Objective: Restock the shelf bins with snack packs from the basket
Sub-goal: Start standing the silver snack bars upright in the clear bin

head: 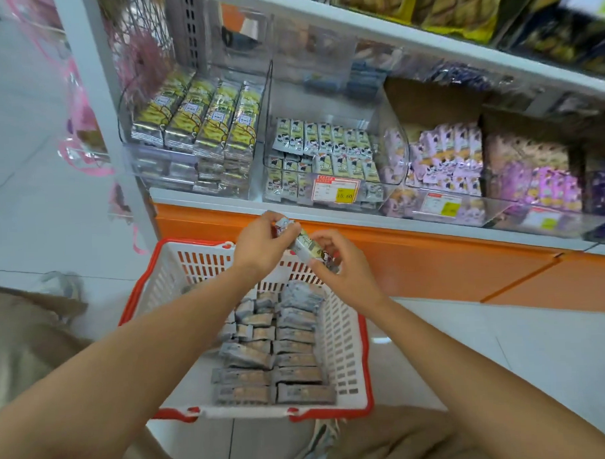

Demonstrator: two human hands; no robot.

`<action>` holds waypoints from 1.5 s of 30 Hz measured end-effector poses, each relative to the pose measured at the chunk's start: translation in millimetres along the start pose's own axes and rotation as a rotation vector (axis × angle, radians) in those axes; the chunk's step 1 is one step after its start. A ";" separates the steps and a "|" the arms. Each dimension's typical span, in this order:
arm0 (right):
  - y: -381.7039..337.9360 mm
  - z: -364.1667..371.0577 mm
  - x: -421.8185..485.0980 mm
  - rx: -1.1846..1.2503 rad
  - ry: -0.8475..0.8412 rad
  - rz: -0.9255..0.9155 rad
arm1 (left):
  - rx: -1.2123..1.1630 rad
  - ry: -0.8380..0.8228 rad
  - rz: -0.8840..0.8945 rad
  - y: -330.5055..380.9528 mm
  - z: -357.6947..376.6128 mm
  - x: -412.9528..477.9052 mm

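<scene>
In the middle of the frame, the left hand [264,246] and the right hand [345,262] each pinched an end of one snack pack [303,243] above the basket [363,333], so it was picked up but not shelved, and next it likely needed lifting into a shelf bin [156,169] higher up.

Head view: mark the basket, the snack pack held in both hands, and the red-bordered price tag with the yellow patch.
basket [343,348], head view, white right side wall.
snack pack [303,244], head view, middle of the exposed wrapper.
price tag [335,190], head view, centre of the label.
</scene>
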State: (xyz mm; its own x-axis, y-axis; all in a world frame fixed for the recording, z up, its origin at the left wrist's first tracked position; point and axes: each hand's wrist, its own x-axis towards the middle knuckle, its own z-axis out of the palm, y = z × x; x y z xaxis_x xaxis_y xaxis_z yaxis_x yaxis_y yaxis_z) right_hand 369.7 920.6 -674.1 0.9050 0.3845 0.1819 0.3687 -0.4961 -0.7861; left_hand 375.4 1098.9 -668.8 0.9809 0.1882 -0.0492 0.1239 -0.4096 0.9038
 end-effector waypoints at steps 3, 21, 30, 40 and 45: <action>-18.0 -14.1 9.3 -0.015 0.005 0.011 | 0.059 0.051 0.104 17.6 -6.0 1.7; -56.5 -43.6 156.1 -0.420 0.142 0.208 | 1.032 0.215 0.670 -20.0 -34.6 50.9; -52.3 -36.3 186.7 -0.465 -0.045 0.432 | 0.979 0.277 0.770 -31.5 -28.9 61.2; -41.4 -42.3 183.0 -0.362 -0.019 0.445 | 0.983 0.295 0.764 -28.5 -28.5 59.0; -42.6 -48.6 163.2 -0.231 0.040 0.293 | 1.037 0.257 0.713 -22.0 -30.1 52.3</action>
State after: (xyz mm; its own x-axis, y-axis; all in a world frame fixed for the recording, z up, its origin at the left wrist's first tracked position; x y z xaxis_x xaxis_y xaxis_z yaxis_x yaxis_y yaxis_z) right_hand 512.0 966.7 -582.3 0.9851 0.1719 -0.0041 0.1273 -0.7451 -0.6547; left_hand 419.4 1144.6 -678.5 0.8357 -0.2403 0.4939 -0.2424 -0.9683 -0.0610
